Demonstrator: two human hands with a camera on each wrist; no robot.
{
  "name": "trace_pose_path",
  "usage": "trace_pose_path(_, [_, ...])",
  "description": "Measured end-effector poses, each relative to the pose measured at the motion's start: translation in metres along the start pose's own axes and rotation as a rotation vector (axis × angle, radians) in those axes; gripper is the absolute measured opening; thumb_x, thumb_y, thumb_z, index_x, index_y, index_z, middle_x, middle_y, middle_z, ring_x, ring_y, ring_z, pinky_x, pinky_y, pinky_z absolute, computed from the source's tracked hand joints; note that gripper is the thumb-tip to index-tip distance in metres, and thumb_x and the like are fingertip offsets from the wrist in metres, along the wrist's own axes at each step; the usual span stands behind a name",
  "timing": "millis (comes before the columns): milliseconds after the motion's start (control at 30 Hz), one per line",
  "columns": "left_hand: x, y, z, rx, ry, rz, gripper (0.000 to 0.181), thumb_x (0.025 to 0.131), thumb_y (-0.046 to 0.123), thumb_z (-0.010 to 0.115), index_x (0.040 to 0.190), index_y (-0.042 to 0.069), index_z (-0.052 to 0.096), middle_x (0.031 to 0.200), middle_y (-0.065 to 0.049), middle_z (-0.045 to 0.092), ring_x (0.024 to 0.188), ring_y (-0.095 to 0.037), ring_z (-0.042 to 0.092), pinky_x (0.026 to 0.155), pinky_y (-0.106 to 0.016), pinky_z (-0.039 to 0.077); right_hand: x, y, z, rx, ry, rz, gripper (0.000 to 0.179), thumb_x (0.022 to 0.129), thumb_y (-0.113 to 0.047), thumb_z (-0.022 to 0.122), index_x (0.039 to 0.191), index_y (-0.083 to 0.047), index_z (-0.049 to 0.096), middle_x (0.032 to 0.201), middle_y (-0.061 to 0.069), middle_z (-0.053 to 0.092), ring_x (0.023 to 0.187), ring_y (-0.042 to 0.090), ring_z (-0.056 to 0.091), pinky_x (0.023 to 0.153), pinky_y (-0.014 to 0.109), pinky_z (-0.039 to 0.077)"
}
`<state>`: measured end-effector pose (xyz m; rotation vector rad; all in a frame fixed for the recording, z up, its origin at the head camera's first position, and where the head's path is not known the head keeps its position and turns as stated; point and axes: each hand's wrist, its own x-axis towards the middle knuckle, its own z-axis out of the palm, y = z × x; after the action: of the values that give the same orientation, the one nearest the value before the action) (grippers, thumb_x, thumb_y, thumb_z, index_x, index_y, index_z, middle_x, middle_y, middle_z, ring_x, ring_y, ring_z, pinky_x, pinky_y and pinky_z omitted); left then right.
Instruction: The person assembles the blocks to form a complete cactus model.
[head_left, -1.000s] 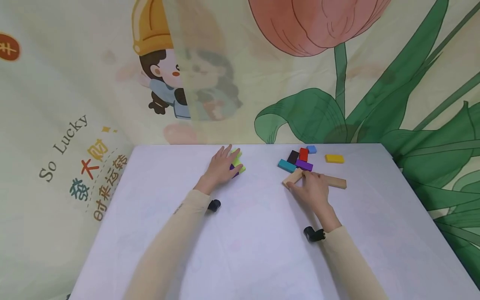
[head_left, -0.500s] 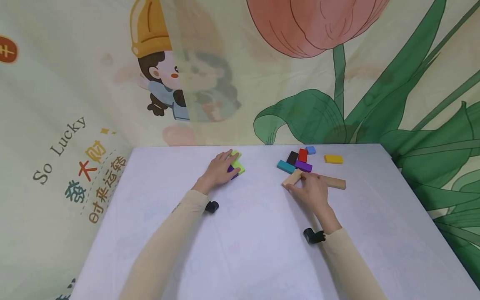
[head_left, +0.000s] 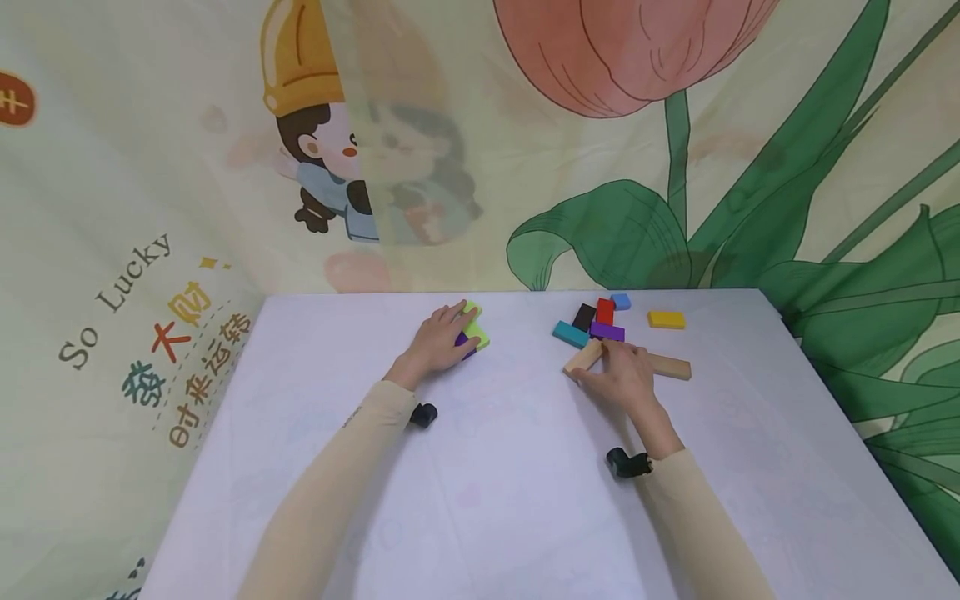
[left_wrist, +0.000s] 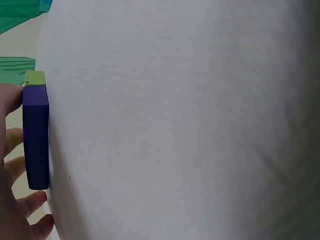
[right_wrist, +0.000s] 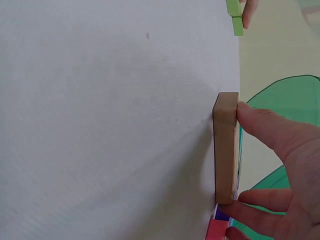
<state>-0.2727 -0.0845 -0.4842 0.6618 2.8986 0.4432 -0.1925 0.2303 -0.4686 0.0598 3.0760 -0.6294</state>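
At the left, my left hand [head_left: 435,340] rests over a small group of lime green blocks [head_left: 478,335] and a purple block [left_wrist: 36,140]. Its thumb lies at the purple block's corner in the left wrist view, the fingers spread along and past it. My right hand [head_left: 626,371] pinches a plain wooden block [right_wrist: 225,150] lengthwise, thumb at one end and fingertips at the other. The wooden block lies slantwise at the near side of the coloured blocks. A second plain wooden block [head_left: 671,367] sticks out to the right from behind the right hand.
Beyond the right hand sit a teal block [head_left: 570,335], a black block [head_left: 584,316], a red block [head_left: 605,311], another purple block [head_left: 609,332] and a blue block [head_left: 620,301]. A yellow block [head_left: 667,320] lies apart to the right. A printed cloth [head_left: 450,167] hangs behind the white table [head_left: 495,492].
The left hand's raised fingers have come down onto the lime green and purple blocks. My right hand stays at the wooden block, almost still.
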Motion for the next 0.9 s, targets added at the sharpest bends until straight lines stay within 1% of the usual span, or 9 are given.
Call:
trace_pose_path(67, [0.0,0.0,0.0,0.001,0.002,0.006,0.064,0.099,0.047,0.042,0.154,0.019,0.027,0.163,-0.011,0.019,0.147,-0.042,0.021,0.116,-0.057,0.026,0.001,-0.001,-0.002,-0.006,-0.008,0.016,0.079,0.076,-0.044,0.078,0.132,0.004,0.051,0.125,0.028,0.057,0.115,0.045,0.049,0.1,0.058,0.039])
trace_pose_path(167, [0.0,0.002,-0.001,-0.003,0.005,0.012,0.064,0.099,0.047,0.043,0.154,0.019,0.027,0.163,-0.011,0.019,0.147,-0.043,0.021,0.116,-0.058,0.026,0.0,-0.003,-0.005,0.043,-0.018,0.058,0.085,0.075,-0.041,0.081,0.137,0.004,0.046,0.13,0.031,0.049,0.118,0.045,0.045,0.1,0.059,0.042])
trace_pose_path(300, [-0.001,0.003,-0.003,0.0,0.011,0.013,0.064,0.098,0.047,0.044,0.154,0.019,0.028,0.162,-0.011,0.02,0.146,-0.043,0.022,0.115,-0.058,0.027,-0.001,-0.006,-0.005,0.234,-0.006,0.083,0.078,0.08,-0.028,0.079,0.142,0.0,0.042,0.134,0.028,0.037,0.118,0.04,0.047,0.098,0.053,0.049])
trace_pose_path(400, [-0.001,0.003,-0.005,0.008,0.012,0.013,0.064,0.098,0.047,0.044,0.154,0.019,0.028,0.162,-0.011,0.02,0.146,-0.043,0.022,0.115,-0.058,0.028,-0.002,-0.007,-0.004,0.364,0.046,0.054,0.06,0.086,-0.02,0.074,0.137,-0.002,0.049,0.127,0.022,0.041,0.105,0.033,0.057,0.086,0.035,0.057])
trace_pose_path(500, [0.0,0.003,-0.005,0.012,0.014,0.016,0.064,0.098,0.047,0.044,0.154,0.019,0.028,0.162,-0.011,0.02,0.146,-0.043,0.023,0.115,-0.058,0.028,-0.003,-0.007,-0.003,0.438,0.094,0.004,0.044,0.089,-0.017,0.07,0.129,-0.003,0.058,0.121,0.019,0.049,0.094,0.029,0.062,0.074,0.016,0.052])
trace_pose_path(567, [0.0,0.003,-0.006,0.011,0.009,0.013,0.064,0.099,0.047,0.043,0.154,0.018,0.028,0.162,-0.011,0.02,0.146,-0.043,0.022,0.115,-0.058,0.028,-0.005,-0.008,-0.004,0.491,0.092,-0.011,0.04,0.089,-0.017,0.071,0.125,-0.004,0.062,0.121,0.018,0.054,0.091,0.029,0.064,0.069,0.009,0.048])
trace_pose_path(633, [0.0,0.003,-0.006,0.007,-0.001,0.005,0.064,0.099,0.047,0.043,0.154,0.019,0.027,0.163,-0.011,0.019,0.147,-0.043,0.021,0.116,-0.058,0.027,-0.008,-0.01,-0.005,0.55,0.048,-0.009,0.038,0.088,-0.017,0.071,0.124,-0.006,0.063,0.124,0.017,0.056,0.09,0.029,0.064,0.067,0.008,0.048])
trace_pose_path(733, [-0.001,0.002,-0.006,0.002,-0.012,-0.009,0.065,0.099,0.047,0.043,0.154,0.019,0.026,0.163,-0.01,0.018,0.147,-0.043,0.02,0.116,-0.058,0.026,-0.016,-0.015,-0.006,0.632,-0.051,-0.002,0.038,0.088,-0.016,0.072,0.123,-0.007,0.064,0.127,0.017,0.056,0.088,0.025,0.066,0.068,0.012,0.052])
trace_pose_path(900, [-0.003,0.003,-0.004,-0.005,-0.022,-0.012,0.065,0.099,0.047,0.043,0.155,0.019,0.025,0.163,-0.01,0.017,0.147,-0.043,0.02,0.117,-0.058,0.025,-0.038,-0.022,-0.001,0.714,-0.221,-0.026,0.036,0.087,-0.014,0.072,0.122,-0.005,0.065,0.126,0.019,0.057,0.082,0.019,0.069,0.07,0.017,0.055])
